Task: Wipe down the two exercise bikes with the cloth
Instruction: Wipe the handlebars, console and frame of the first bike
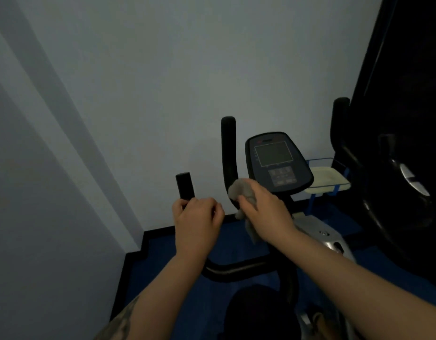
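A black exercise bike stands in front of me with a dark console [278,161] and two upright handlebar grips. My left hand [197,217] grips the left handlebar grip [184,185] near its lower part. My right hand [263,209] holds a grey cloth [239,191] wrapped against the base of the taller curved handlebar [228,153], just left of the console. A loose end of the cloth hangs below my wrist. The bike's black seat [256,312] sits at the bottom. A second, darker bike [374,182] stands at the right, partly cut off.
A pale wall fills the left and the back. The floor [163,256] is blue with a black skirting edge. A blue wire rack holding a cream tray [327,180] stands behind the console. The silver bike housing [320,231] lies under my right forearm.
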`<control>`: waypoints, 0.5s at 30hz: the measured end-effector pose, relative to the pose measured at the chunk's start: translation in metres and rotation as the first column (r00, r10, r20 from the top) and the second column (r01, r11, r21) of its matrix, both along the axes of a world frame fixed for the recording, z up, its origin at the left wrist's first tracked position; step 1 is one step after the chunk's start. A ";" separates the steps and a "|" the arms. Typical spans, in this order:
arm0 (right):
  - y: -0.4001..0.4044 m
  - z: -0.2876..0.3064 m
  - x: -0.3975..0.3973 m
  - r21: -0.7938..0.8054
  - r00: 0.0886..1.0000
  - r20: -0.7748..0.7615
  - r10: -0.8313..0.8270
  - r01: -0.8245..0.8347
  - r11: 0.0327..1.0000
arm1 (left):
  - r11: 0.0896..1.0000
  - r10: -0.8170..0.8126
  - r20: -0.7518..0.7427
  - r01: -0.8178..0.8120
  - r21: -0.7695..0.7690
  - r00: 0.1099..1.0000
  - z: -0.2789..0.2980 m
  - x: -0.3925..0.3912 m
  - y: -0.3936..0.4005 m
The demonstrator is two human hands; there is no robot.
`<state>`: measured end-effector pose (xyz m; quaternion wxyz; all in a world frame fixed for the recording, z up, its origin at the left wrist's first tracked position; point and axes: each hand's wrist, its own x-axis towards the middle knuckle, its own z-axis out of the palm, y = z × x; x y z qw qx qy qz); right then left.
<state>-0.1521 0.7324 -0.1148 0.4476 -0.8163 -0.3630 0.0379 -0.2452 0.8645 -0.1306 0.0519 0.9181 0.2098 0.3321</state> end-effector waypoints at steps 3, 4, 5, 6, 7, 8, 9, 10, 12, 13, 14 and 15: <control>-0.029 -0.012 -0.020 0.050 0.989 0.137 0.053 -0.060 0.997 | 0.985 -0.049 0.191 0.078 -0.153 0.980 0.001 -0.004 0.002; -0.033 -0.011 -0.027 0.078 0.986 0.164 0.041 -0.055 0.995 | 0.970 -0.044 0.279 0.108 -0.220 0.959 0.002 -0.005 0.002; -0.034 -0.008 -0.031 0.120 0.983 0.181 0.025 -0.047 0.992 | 0.946 -0.018 0.366 0.135 -0.296 0.930 0.004 -0.006 0.004; -0.031 -0.004 -0.034 0.168 0.980 0.200 0.009 -0.044 0.985 | 0.914 0.023 0.441 0.160 -0.374 0.897 0.005 -0.007 0.005; -0.027 0.002 -0.037 0.210 0.976 0.220 0.001 -0.048 0.976 | 0.876 0.065 0.492 0.186 -0.445 0.868 0.005 -0.010 0.007; -0.021 0.008 -0.039 0.237 0.974 0.226 0.004 -0.059 0.970 | 0.841 0.091 0.511 0.209 -0.499 0.855 0.002 -0.014 0.009; -0.012 0.014 -0.042 0.246 0.977 0.214 0.013 -0.067 0.967 | 0.817 0.092 0.506 0.225 -0.530 0.858 -0.003 -0.019 0.010; -0.003 0.018 -0.044 0.235 0.983 0.185 0.021 -0.065 0.970 | 0.801 0.076 0.484 0.236 -0.551 0.872 -0.010 -0.024 0.010; 0.019 0.023 -0.051 0.147 0.995 0.088 0.049 -0.062 0.987 | 0.760 0.047 0.444 0.256 -0.597 0.895 -0.023 -0.032 0.012; 0.030 0.023 -0.056 0.063 0.996 0.040 0.082 -0.085 0.994 | 0.732 0.037 0.444 0.278 -0.622 0.895 -0.026 -0.034 0.014; 0.041 0.021 -0.061 -0.033 0.992 -0.012 0.125 -0.126 0.992 | 0.703 0.025 0.449 0.304 -0.643 0.893 -0.027 -0.035 0.015; 0.049 0.016 -0.066 -0.119 0.984 -0.075 0.164 -0.172 0.978 | 0.679 0.010 0.451 0.325 -0.659 0.893 -0.027 -0.036 0.016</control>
